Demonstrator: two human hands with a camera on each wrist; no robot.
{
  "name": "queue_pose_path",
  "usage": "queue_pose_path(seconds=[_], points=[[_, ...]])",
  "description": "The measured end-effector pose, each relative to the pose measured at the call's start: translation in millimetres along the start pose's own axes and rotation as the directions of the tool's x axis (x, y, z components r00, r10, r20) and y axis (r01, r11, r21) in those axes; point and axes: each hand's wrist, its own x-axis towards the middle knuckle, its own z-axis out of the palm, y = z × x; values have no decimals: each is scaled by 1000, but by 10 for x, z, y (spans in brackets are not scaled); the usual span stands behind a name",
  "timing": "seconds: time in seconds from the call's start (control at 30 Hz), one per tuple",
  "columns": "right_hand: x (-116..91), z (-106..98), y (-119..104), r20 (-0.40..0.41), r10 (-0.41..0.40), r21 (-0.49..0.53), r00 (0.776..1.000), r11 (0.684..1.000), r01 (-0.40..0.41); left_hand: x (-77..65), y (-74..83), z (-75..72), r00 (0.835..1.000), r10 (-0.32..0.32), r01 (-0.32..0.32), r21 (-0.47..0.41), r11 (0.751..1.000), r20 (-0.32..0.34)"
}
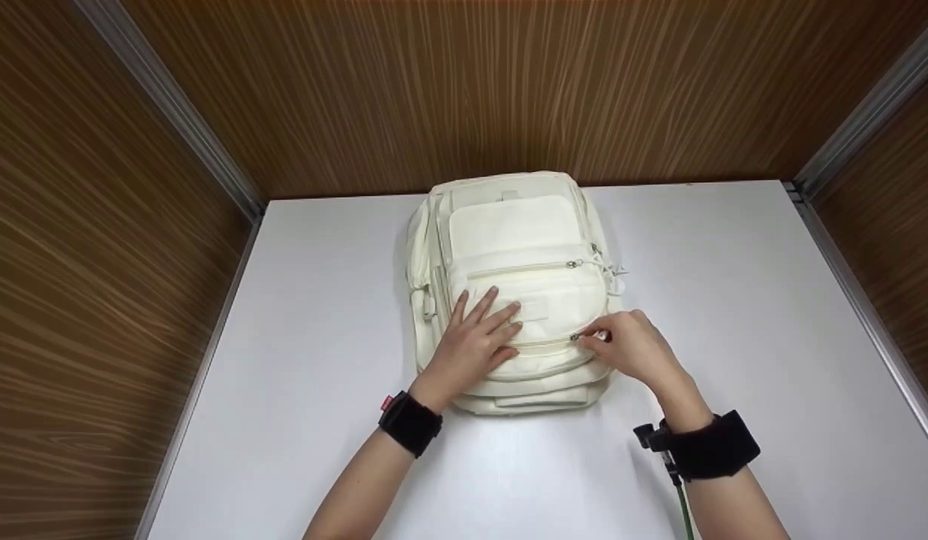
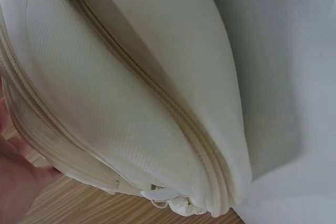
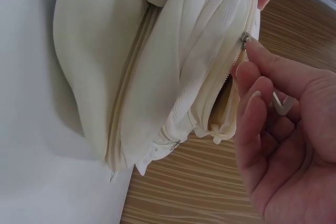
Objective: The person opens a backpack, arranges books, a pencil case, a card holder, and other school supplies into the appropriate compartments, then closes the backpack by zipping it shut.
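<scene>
A cream backpack (image 1: 512,225) lies on its back, front pockets facing up. My left hand (image 1: 473,351) rests on its lower front with fingers spread, just above and across the lower pocket's zipper line. At the right end of that line, my right hand (image 1: 635,346) pinches the zipper pull between thumb and fingertips. The right wrist view shows the metal zipper slider (image 3: 245,39) at the fingertips and a gap in the pocket (image 3: 223,100) beside it. A second zipper pull (image 1: 573,264) lies on the upper pocket. Only part of my left hand (image 2: 23,177) shows in the left wrist view.
The backpack sits on a white table (image 1: 321,300) near its far edge. Brown wood-grain panels (image 1: 464,90) stand behind and at both sides, with metal rails at the corners. A green cable (image 1: 684,510) runs from the black band (image 1: 711,448) on the right wrist.
</scene>
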Motion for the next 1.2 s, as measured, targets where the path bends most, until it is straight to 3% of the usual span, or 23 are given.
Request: queue_pose_path(seconds=[0.23,0.43,0.73,1.2], points=[[-40,-2,-14,-47,-26,-3,999,1000,26,27,11,42,998,37,-33,72,997,-54],[-77,-35,27,-96,-69,-55,993,996,64,31,23,44,994,55,-52,38,998,-97],[-44,-95,196,-179,-80,-99,981,993,63,38,20,-11,998,25,-28,-47,999,-55],[207,-186,379,-227,-103,-166,968,984,66,43,-1,6,997,24,-35,-139,990,-80]])
